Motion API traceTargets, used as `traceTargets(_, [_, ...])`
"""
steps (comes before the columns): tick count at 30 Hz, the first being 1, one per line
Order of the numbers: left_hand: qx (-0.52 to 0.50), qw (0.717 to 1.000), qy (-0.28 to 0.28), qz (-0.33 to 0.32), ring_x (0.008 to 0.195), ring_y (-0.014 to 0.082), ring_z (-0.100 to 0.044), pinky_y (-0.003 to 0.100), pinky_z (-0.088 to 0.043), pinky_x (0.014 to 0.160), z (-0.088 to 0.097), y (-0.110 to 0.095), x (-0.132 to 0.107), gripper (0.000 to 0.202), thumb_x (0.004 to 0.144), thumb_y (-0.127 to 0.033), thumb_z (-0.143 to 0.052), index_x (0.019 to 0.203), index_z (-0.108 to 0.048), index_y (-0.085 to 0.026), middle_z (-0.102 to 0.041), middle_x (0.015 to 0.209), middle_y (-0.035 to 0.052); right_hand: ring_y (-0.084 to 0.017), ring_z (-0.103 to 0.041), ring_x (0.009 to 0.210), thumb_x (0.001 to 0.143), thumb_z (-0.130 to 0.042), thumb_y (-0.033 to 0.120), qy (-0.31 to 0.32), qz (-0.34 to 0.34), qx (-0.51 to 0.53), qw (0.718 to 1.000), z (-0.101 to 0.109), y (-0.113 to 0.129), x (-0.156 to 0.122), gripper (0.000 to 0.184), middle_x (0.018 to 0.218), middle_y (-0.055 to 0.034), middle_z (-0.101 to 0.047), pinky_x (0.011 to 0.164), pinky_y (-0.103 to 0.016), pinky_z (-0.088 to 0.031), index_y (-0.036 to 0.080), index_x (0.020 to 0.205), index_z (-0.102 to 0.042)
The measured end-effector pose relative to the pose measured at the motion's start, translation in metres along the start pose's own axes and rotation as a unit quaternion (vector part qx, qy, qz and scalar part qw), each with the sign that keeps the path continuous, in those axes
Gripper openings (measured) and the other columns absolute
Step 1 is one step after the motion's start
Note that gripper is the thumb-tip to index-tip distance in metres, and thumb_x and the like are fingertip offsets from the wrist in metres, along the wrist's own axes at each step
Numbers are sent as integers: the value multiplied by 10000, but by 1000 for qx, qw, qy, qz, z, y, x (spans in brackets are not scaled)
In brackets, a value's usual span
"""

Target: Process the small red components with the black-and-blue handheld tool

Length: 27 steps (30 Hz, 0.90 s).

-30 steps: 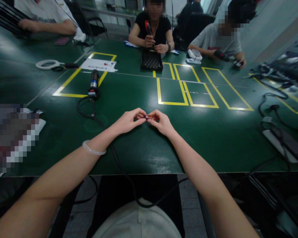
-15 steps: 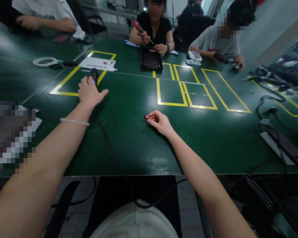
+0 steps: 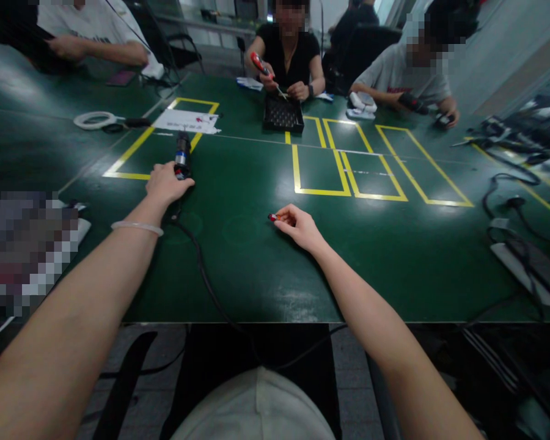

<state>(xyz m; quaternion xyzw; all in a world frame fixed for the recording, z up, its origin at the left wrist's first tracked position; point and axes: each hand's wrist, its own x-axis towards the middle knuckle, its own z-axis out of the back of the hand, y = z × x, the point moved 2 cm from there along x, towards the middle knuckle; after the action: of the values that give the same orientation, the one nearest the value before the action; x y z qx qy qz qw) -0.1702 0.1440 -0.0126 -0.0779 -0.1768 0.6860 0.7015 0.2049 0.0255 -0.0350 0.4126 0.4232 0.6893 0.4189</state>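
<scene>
My right hand [image 3: 279, 219] pinches a red part [image 3: 272, 217]; my left hand [image 3: 168, 182], closure unclear, touches the black cylinder [image 3: 182, 150] ahead: seemingly grasping, needing a firm hold.

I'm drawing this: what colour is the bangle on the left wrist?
The bangle is milky white, in the head view.

My feed gives me a deep green tabletop [image 3: 256, 281] ruled with yellow tape rectangles [image 3: 296, 170]; the cylindrical device [image 3: 182, 146] reads black with silver and blue bands and a touch of red, the cable [image 3: 203, 272] black, the small part [image 3: 272, 217] red and dark, the bangle [image 3: 137, 227] milky white, the screwdriver [image 3: 260, 64] handle mostly red
</scene>
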Motion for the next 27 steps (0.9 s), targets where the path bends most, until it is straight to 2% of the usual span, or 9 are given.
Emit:
traceTargets(2, [26, 997, -16, 77, 1163, 367, -491, 518, -427, 940, -1, -16, -15, 716, 878, -496, -646, 1389, -464, -30, -473, 1354, 233, -119, -537, 658, 821, -687, 365, 3, 0, -9, 1000, 0, 1, 0, 212, 761, 16, -621, 668, -274, -461, 195, 923, -612])
traceTargets(3, [36, 996, -17, 80, 1166, 378, -503, 514, -442, 927, -2, -27, -23, 714, 866, -503, -649, 1391, -480, -49, -479, 1357, 233, -120, -537, 658, 824, -687, 373, 4, 1, -14, 1000, 0, 1, 0, 215, 760, 15, -621, 665, -274, -458, 195, 921, -613])
traceTargets(8, [66, 998, 8, 5, 1198, 433, -533, 511, -483, 905, -13, -85, -58, 737, 829, -515, -651, 1432, -489, -123, -493, 1365, 240, -122, -531, 648, 840, -676, 396, 0, 7, -26, 1000, 0, 3, -1, 225, 745, 13, -615, 650, -271, -447, 195, 918, -616])
traceTargets(11, [89, 994, 40, -44, 1155, 403, -574, 480, -499, 903, -17, -123, -79, 751, 855, -564, -606, 1460, -457, -146, -508, 1346, 219, -122, -534, 647, 840, -669, 387, -2, 13, -34, 999, -1, 4, -2, 219, 760, 10, -626, 650, -271, -448, 194, 928, -616])
traceTargets(16, [143, 981, 52, -122, 1109, 359, -597, 425, -502, 885, -21, -175, -112, 662, 899, -545, -564, 1415, -479, -140, -546, 1254, 186, -130, -550, 660, 827, -651, 341, -6, 25, -55, 998, 1, 6, -3, 195, 774, 8, -638, 668, -278, -462, 200, 951, -597])
traceTargets(20, [156, 971, 57, -170, 1069, 342, -608, 411, -499, 865, -22, -194, -130, 652, 900, -503, -583, 1422, -472, -129, -563, 1224, 169, -138, -564, 680, 811, -637, 307, -16, 28, -69, 997, 3, 5, -2, 159, 773, 10, -634, 695, -287, -478, 210, 922, -576])
traceTargets(27, [141, 969, 65, -192, 1030, 322, -616, 397, -494, 847, -24, -197, -139, 650, 910, -500, -581, 1431, -457, -130, -567, 1205, 158, -146, -583, 683, 812, -633, 257, 14, 44, -111, 993, 0, 1, -2, 114, 742, 17, -621, 696, -289, -471, 205, 894, -573])
